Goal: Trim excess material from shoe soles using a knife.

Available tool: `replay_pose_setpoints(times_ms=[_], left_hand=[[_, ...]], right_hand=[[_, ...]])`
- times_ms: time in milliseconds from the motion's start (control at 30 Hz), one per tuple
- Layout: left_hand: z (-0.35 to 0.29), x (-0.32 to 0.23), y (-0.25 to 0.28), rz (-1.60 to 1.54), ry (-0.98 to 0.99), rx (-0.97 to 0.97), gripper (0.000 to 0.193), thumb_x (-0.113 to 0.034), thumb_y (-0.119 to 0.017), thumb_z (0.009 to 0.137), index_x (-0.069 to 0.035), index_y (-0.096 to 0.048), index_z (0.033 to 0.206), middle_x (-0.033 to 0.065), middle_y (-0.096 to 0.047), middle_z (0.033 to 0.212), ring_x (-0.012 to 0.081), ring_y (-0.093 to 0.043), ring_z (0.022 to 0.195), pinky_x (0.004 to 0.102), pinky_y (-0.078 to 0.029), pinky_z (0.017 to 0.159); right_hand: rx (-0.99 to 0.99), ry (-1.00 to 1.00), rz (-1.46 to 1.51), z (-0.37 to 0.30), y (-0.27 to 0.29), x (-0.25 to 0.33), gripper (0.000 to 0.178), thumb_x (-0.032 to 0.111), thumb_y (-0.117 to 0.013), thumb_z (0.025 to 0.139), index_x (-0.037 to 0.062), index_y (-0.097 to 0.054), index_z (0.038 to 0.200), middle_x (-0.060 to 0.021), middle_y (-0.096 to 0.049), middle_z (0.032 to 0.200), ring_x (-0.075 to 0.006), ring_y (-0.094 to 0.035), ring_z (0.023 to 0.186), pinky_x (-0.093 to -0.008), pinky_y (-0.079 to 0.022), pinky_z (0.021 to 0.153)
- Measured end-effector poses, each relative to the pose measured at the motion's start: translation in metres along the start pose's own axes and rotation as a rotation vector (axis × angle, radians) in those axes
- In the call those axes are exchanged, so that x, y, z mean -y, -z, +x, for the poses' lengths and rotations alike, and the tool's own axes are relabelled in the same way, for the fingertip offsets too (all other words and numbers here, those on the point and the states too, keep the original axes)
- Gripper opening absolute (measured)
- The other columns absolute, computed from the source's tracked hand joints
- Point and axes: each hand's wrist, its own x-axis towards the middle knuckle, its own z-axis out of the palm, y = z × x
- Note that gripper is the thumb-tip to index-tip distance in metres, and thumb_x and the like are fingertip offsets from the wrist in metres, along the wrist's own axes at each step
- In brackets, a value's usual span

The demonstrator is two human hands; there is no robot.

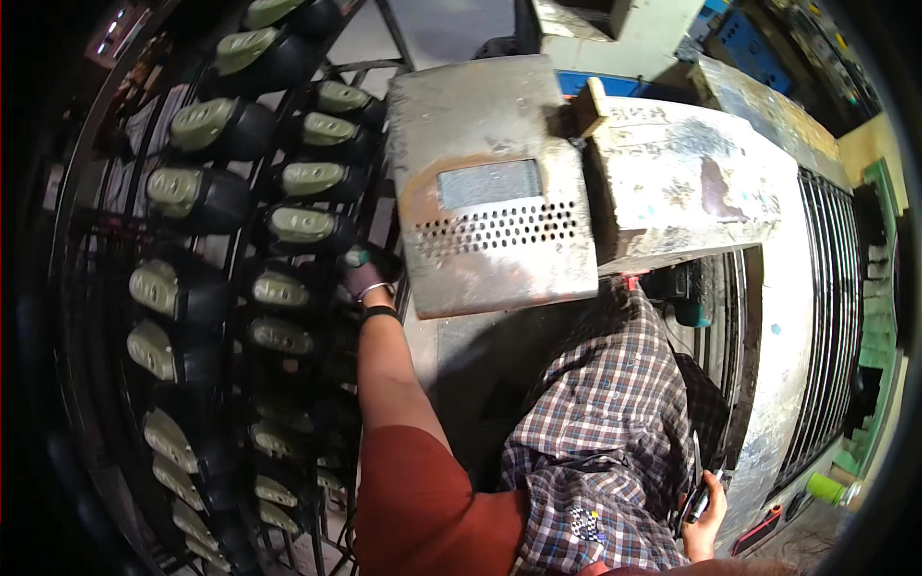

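Observation:
My left hand point(365, 277), in a thin glove with a dark band at the wrist, reaches to the right side of a rack. Its fingers close round a black shoe point(384, 261) with a pale green last in it, partly hidden by the hand. Other black shoes on pale green lasts point(305, 225) stand in rows beside it. At the lower right, my bare right hand point(708, 516) is closed on a slim silver-and-black hand tool point(698, 501). I cannot make out the tool's exact kind.
The dark metal rack point(399, 29) fills the left side. Ahead stands a worn metal box point(490, 106) with a perforated strip, beside a paint-worn machine housing point(691, 182). A barred panel point(812, 317) runs along the right. A green container point(828, 488) lies at the lower right.

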Motion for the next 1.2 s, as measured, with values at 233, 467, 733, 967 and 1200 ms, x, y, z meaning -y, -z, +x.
replay_pose_setpoints(times_ms=[233,467,733,967,1200], left_hand=[[-0.123,-0.069,0.125,-0.340,0.056,-0.113,0.042,-0.027,-0.061,0.089,0.002,-0.055,0.120,0.0245,-0.055,0.124,0.0398,-0.053,0.113,0.0437,-0.042,0.097],[-0.183,0.062,0.110,-0.351,0.395,-0.087,0.050,-0.029,-0.072,0.081,0.002,-0.058,0.118,0.0211,-0.062,0.114,0.0339,-0.061,0.104,0.0436,-0.047,0.091],[-0.190,0.056,0.067,-0.909,0.675,-0.029,0.040,-0.018,-0.073,0.080,-0.002,-0.061,0.115,0.0124,-0.064,0.111,0.0245,-0.064,0.096,0.0340,-0.051,0.085],[-0.137,0.086,0.008,-1.274,1.066,0.031,0.053,-0.019,-0.083,0.070,0.002,-0.062,0.114,0.0135,-0.064,0.118,0.0237,-0.062,0.100,0.0361,-0.050,0.086],[-0.087,-0.031,-0.036,-0.642,1.235,0.101,0.092,-0.041,-0.088,0.058,0.007,-0.047,0.125,0.0198,-0.058,0.125,0.0312,-0.060,0.107,0.0421,-0.047,0.094]], right_hand=[[0.049,0.079,-0.163,0.013,0.008,0.024,0.054,0.008,-0.072,0.072,-0.0012,-0.052,0.122,-0.0154,-0.058,0.114,-0.0302,-0.056,0.107,-0.0374,-0.040,0.097],[0.048,0.192,-0.128,0.033,-0.002,0.041,0.052,0.007,-0.074,0.067,-0.0011,-0.055,0.115,-0.0159,-0.060,0.099,-0.0303,-0.059,0.091,-0.0361,-0.046,0.083],[0.084,0.207,-0.191,0.018,-0.003,0.029,0.051,0.003,-0.073,0.068,0.0034,-0.055,0.116,-0.0154,-0.059,0.093,-0.0307,-0.058,0.083,-0.0377,-0.046,0.074],[0.115,0.369,-0.188,0.013,-0.003,0.022,0.051,0.001,-0.071,0.066,0.0038,-0.055,0.115,-0.0171,-0.059,0.088,-0.0330,-0.057,0.075,-0.0385,-0.045,0.067],[0.032,0.250,-0.274,-0.004,0.000,0.023,0.050,0.002,-0.071,0.065,0.0059,-0.056,0.113,-0.0169,-0.058,0.086,-0.0343,-0.058,0.074,-0.0383,-0.046,0.065]])
